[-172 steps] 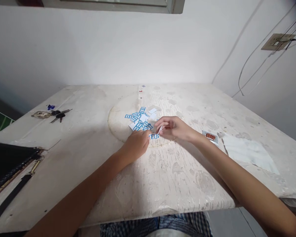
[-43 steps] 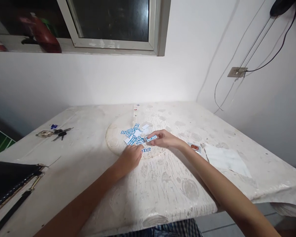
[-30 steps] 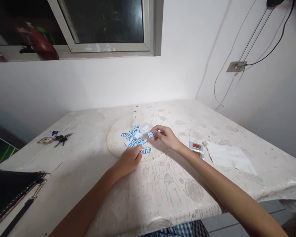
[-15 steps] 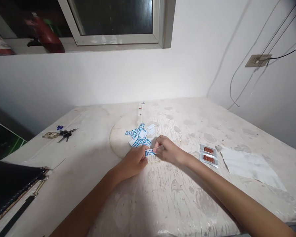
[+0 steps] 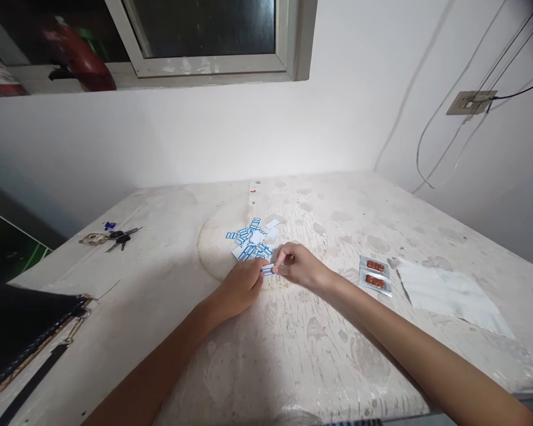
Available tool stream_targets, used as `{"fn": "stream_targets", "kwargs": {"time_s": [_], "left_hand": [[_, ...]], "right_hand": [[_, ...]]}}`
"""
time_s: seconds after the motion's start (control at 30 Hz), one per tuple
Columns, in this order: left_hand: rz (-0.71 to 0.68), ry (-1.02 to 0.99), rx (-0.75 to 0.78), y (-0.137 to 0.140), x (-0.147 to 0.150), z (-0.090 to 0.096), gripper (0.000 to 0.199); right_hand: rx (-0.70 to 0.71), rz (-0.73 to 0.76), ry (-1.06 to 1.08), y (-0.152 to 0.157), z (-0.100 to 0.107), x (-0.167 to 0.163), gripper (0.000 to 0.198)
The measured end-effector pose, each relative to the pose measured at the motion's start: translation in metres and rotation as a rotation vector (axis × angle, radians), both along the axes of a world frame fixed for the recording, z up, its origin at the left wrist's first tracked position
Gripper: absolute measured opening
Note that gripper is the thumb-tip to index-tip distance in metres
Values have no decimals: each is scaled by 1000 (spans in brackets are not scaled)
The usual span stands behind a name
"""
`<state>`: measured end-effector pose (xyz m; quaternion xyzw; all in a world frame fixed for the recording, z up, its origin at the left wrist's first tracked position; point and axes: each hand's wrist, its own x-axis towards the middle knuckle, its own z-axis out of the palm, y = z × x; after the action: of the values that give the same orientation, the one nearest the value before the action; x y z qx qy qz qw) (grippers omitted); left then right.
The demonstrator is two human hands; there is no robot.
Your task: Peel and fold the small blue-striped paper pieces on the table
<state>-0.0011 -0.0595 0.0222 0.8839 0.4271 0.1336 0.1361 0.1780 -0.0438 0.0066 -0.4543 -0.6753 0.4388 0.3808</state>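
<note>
Between my two hands is a small white paper label with blue borders (image 5: pixel 267 270). My left hand (image 5: pixel 243 285) is closed, pinching its left end between thumb and fingers. At the right end, my right hand (image 5: pixel 298 264) has thumb and forefinger pressed together on it. Just beyond my hands lies a loose pile of similar blue-and-white labels (image 5: pixel 251 241), some with their plain white side up. A blank white piece (image 5: pixel 272 225) rests at the pile's far right edge. Whatever lies under my fingers is hidden.
On the right are a foil pack with two red-brown windows (image 5: pixel 375 274) and a white cloth (image 5: pixel 453 296). Keys (image 5: pixel 119 238) lie on the left, beyond a black bag with a strap (image 5: pixel 31 331). A window (image 5: pixel 204 35) and wall socket (image 5: pixel 471 103) are behind the table (image 5: pixel 311 367).
The label between my hands has tilted, so less of its face shows. My right fingertips have shifted slightly left along it. The view has moved a little.
</note>
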Motion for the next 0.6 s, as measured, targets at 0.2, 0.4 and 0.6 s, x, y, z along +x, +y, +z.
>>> {"fn": "stream_targets", "kwargs": {"time_s": [0.2,0.4,0.6], "left_hand": [[-22,18,40,-1,2,3,24],[-33,60,87,-3,4,2,23],[-59,150,151,-3,5,-1,26]], "right_hand": [[127,-17,-162,-4,0,-1,9],[231,20,-348,-10,8,2,22],[242,104,-373,-11,12,2,17]]}}
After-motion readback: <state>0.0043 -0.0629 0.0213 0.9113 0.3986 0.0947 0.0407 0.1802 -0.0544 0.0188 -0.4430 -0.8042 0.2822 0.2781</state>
